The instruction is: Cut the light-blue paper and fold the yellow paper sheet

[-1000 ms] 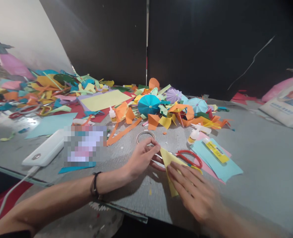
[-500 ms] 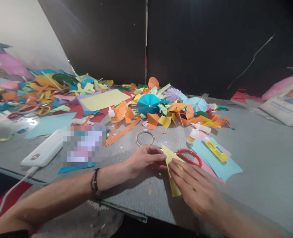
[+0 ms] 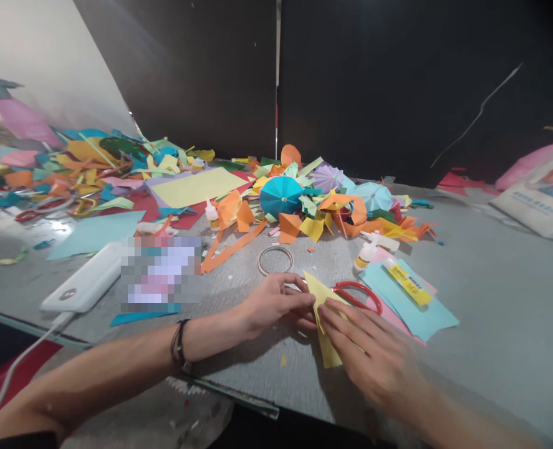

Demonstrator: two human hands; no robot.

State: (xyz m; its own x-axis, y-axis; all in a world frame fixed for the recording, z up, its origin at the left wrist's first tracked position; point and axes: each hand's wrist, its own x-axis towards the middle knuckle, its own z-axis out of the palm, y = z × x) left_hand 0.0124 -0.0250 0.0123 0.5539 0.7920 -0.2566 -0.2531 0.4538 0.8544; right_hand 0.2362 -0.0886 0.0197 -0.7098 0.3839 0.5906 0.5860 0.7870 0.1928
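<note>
A folded piece of yellow paper (image 3: 323, 294) is held between my two hands, just above the grey table. My left hand (image 3: 280, 302) pinches its left edge between thumb and fingers. My right hand (image 3: 370, 349) grips it from the right, its fingers lying along the fold and hiding part of the sheet. Behind the paper lie scissors with red handles (image 3: 358, 294), their blades mostly covered. A roll of narrow tape (image 3: 276, 259) rests flat beyond my left hand.
To the right, a glue stick (image 3: 408, 282) lies on light blue paper (image 3: 432, 324), near a small glue bottle (image 3: 366, 255). Paper scraps and folded umbrellas (image 3: 283, 196) heap along the back. A white power bank (image 3: 86, 280) with a cable sits left; a white bag (image 3: 545, 199) stands far right.
Hardly anything differs: both hands keep their grip on the yellow paper, which has tilted very slightly. The whole view has shifted a little.
</note>
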